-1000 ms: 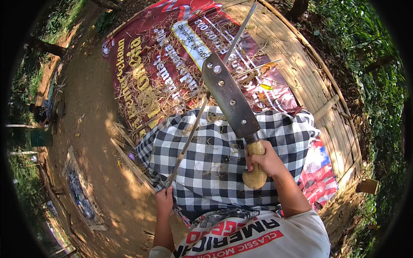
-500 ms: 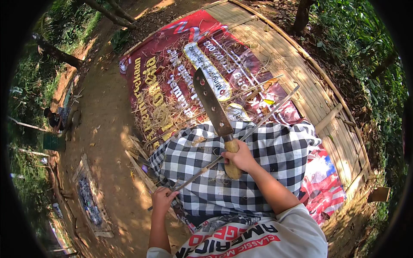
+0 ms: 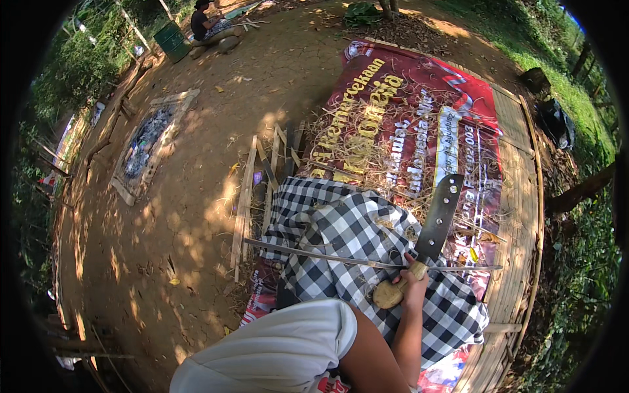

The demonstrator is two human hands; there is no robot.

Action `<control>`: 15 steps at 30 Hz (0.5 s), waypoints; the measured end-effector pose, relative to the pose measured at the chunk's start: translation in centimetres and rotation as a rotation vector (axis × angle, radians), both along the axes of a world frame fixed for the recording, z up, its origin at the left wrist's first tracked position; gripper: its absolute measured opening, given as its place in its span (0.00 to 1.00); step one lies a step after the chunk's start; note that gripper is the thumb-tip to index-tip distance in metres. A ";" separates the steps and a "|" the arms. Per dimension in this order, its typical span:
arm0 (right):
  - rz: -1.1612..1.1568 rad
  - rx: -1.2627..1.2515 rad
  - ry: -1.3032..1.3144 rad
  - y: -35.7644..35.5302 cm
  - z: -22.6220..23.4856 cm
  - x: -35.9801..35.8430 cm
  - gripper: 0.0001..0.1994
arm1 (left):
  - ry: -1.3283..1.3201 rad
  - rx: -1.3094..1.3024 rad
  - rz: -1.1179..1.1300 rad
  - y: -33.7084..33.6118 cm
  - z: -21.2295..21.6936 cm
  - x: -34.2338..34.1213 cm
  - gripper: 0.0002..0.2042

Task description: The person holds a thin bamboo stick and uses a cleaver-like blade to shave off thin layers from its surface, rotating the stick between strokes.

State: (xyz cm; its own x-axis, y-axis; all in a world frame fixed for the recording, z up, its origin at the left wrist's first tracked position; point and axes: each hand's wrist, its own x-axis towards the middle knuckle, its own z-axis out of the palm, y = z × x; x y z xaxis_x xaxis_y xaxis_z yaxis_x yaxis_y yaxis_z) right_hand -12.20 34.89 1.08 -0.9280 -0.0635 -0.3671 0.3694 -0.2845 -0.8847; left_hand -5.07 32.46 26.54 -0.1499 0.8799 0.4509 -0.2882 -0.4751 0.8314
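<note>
My right hand (image 3: pixel 413 283) is closed round the wooden handle of a broad-bladed machete (image 3: pixel 440 219), its dark blade pointing up and away. The handle's rounded butt hangs low over the black-and-white checked cloth (image 3: pixel 337 229) draped across my lap. A long thin bamboo strip (image 3: pixel 314 253) lies crosswise over the cloth and passes at my right fingers; whether they grip it too is hard to tell. At the lower left a white sleeve and a bare upper arm show, but my left hand is out of view.
Fibre shavings litter a red banner (image 3: pixel 373 82) spread on a bamboo-slat platform (image 3: pixel 517 249). Wooden slats (image 3: pixel 244 206) stand at its left edge. On the dirt ground are a framed ash pit (image 3: pixel 187 105), a green drum (image 3: pixel 171 43) and a seated person (image 3: pixel 202 25).
My view has swung left. My left hand has let go of the strip's end and left the picture. The machete stays in my right hand, its blade now leaning right.
</note>
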 end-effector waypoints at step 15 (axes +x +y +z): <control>0.087 -0.054 -0.059 -0.4 -0.4 -0.4 0.18 | -0.088 0.013 -0.218 1.1 -2.2 0.8 0.19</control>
